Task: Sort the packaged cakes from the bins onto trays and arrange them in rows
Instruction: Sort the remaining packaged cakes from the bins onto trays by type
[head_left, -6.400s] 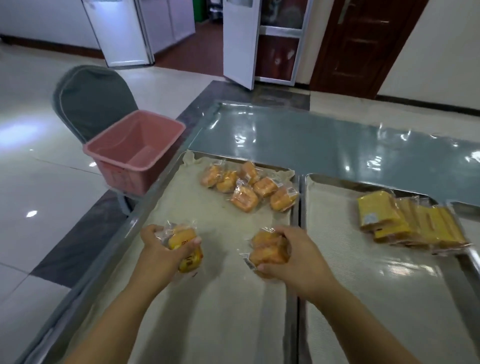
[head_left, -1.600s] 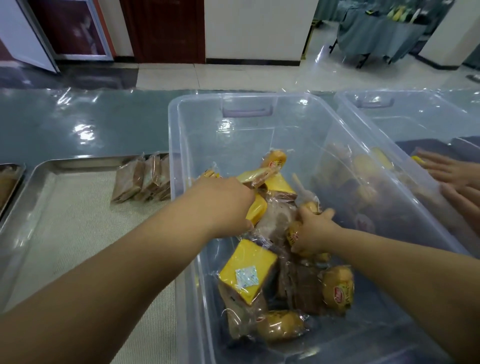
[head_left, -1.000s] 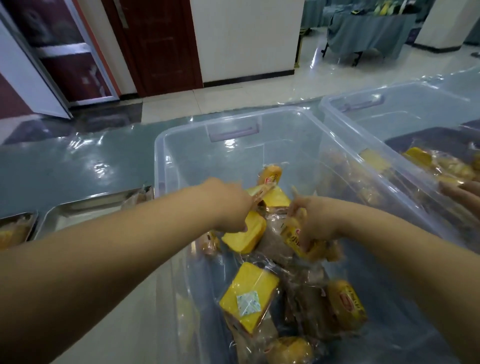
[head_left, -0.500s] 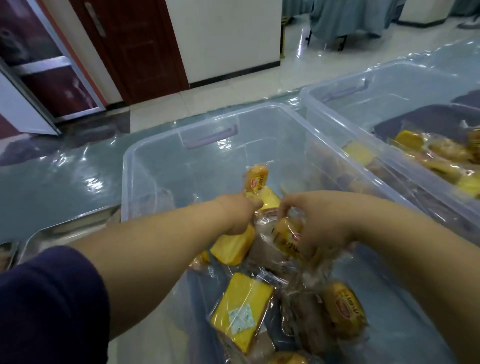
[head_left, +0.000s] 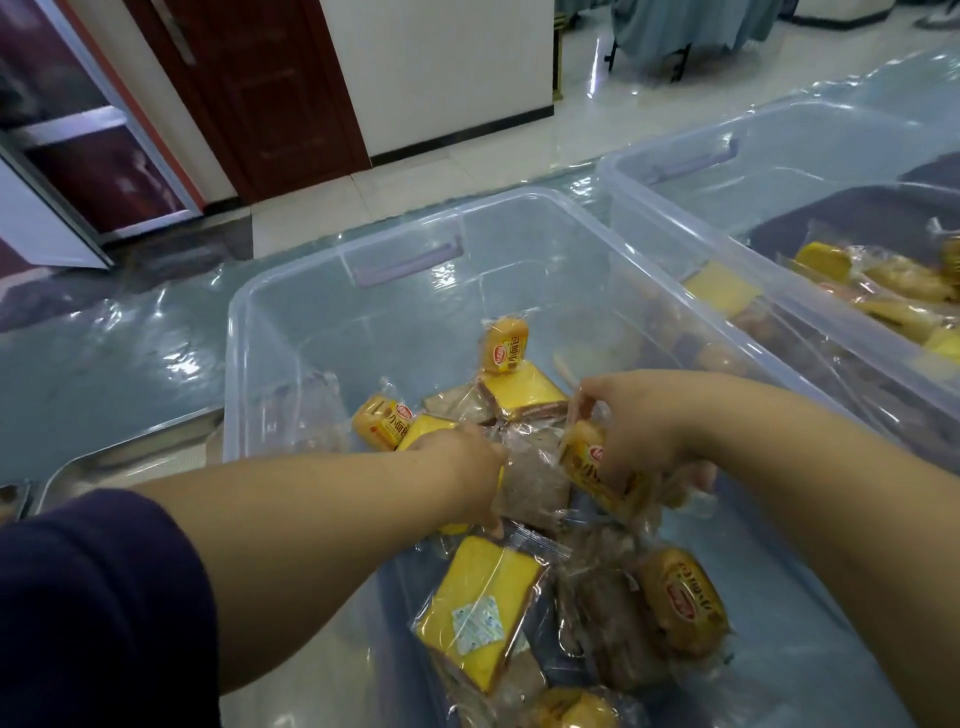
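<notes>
Both hands reach into a clear plastic bin (head_left: 291, 322) holding several packaged cakes. My left hand (head_left: 462, 475) grips a yellow sponge cake packet (head_left: 423, 434), mostly hidden under the hand. My right hand (head_left: 636, 434) holds round orange bun packets (head_left: 589, 467) by their wrappers. Loose in the bin lie a yellow slice with a white label (head_left: 480, 608), a brown cake packet (head_left: 530, 480), an orange bun (head_left: 683, 597) and further buns (head_left: 506, 345) toward the back.
A second clear bin (head_left: 727, 150) with more packaged cakes stands at the right. The corner of a metal tray (head_left: 119, 460) shows at the left beside the bin. The table has a shiny plastic cover (head_left: 104, 364). Doors and a tiled floor lie beyond.
The view shifted from the trays to the bin. Both hands dug into the cakes; the left took a yellow slice, the right gathered bun packets and lifted them slightly.
</notes>
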